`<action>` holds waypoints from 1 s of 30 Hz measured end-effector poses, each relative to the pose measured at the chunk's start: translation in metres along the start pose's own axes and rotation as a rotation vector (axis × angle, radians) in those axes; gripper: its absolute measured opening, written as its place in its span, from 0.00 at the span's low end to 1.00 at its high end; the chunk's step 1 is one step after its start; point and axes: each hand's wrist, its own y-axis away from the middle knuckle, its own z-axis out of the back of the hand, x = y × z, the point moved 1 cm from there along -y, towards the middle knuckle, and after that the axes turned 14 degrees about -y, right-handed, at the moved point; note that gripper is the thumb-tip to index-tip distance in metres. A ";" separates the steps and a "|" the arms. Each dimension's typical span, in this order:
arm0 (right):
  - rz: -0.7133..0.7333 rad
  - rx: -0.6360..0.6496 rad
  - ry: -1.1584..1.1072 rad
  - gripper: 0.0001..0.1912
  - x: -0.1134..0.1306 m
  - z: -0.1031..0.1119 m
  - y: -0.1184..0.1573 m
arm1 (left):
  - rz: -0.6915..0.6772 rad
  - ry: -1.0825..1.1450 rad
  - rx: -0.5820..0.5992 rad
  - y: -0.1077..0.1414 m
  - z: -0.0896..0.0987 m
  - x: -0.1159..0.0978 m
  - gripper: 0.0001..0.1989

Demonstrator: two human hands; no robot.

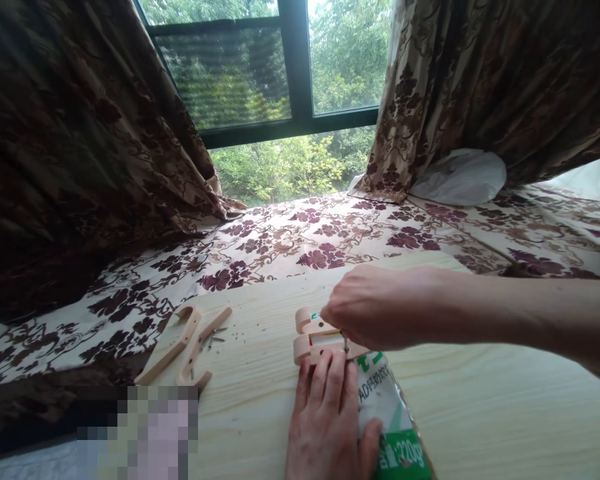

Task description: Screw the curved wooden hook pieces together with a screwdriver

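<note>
Just right of bottom center, two pale wooden pieces with rounded ends (302,349) sit side by side, rounded ends pointing left, with both hands on or over them. My left hand (325,413) is down flat, fingers slightly apart, fingertips against the near piece and the palm partly over a white and green printed packet (405,457) marked 220g. The right hand (370,307) comes in from the right edge, curled up like a fist over the right part of the pieces.

Honestly can't tell what the right hand is pinching, since its fingertips are tucked out of sight. A small grey metal bit (346,345) shows right below it, too tiny to make out. The right ends of the pieces are covered, the packet runs off the bottom edge, and a pixelated patch (155,433) blots out the lower left.

Everything's on a light wood-grain desk (505,413). Left of center are two loose hook-shaped wooden pieces (194,363), with thin metal screws (216,339) beside them. Past the desk: cream cloth with purple-brown flowers (320,233), a dark-framed window (300,67) onto trees, patterned brown curtains (440,80) either side, and a white plastic bag (460,177) upper right.
</note>
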 end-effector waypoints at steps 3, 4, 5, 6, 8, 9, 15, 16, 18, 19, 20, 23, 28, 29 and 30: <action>-0.078 -0.003 0.024 0.08 0.000 -0.001 0.001 | -0.032 -0.002 0.005 -0.002 0.003 0.004 0.24; -0.094 0.007 0.032 0.07 0.001 0.001 0.001 | -0.047 -0.003 0.011 -0.002 0.004 0.005 0.24; -0.098 0.020 0.037 0.07 0.002 0.003 0.002 | -0.062 -0.002 0.018 -0.002 0.005 0.006 0.24; -0.090 0.033 0.041 0.07 0.003 0.006 0.002 | -0.074 0.000 0.025 -0.003 0.006 0.008 0.24; -0.050 0.042 0.047 0.07 0.005 0.010 0.002 | -0.083 0.002 0.032 -0.003 0.007 0.009 0.24; -0.031 0.045 0.047 0.08 0.006 0.011 0.002 | -0.084 0.000 0.034 -0.003 0.007 0.010 0.24; 0.006 -0.017 0.007 0.07 0.000 0.000 0.000 | -0.065 -0.001 0.021 -0.001 0.003 0.007 0.24; -0.008 -0.035 0.007 0.07 -0.001 -0.002 0.000 | -0.055 0.001 0.016 -0.001 0.003 0.006 0.24; -0.035 -0.046 0.015 0.08 -0.001 -0.002 0.001 | -0.047 0.005 0.010 -0.001 0.002 0.006 0.24; -0.040 -0.032 0.021 0.08 0.000 0.000 0.002 | -0.052 0.006 0.011 -0.001 0.002 0.006 0.24; -0.046 -0.006 0.027 0.07 0.001 0.002 0.002 | -0.059 0.005 0.013 -0.001 0.003 0.007 0.24; -0.051 0.081 0.033 0.08 0.006 0.011 0.003 | -0.087 -0.003 0.026 -0.003 0.006 0.009 0.24; -0.018 0.076 0.018 0.09 0.006 0.011 0.001 | -0.083 -0.019 0.029 -0.003 0.006 0.009 0.25; -0.013 0.066 0.017 0.09 0.005 0.009 0.000 | -0.077 -0.018 0.022 -0.003 0.005 0.008 0.25; -0.018 0.062 0.016 0.09 0.004 0.007 0.000 | -0.071 -0.017 0.016 -0.003 0.004 0.008 0.24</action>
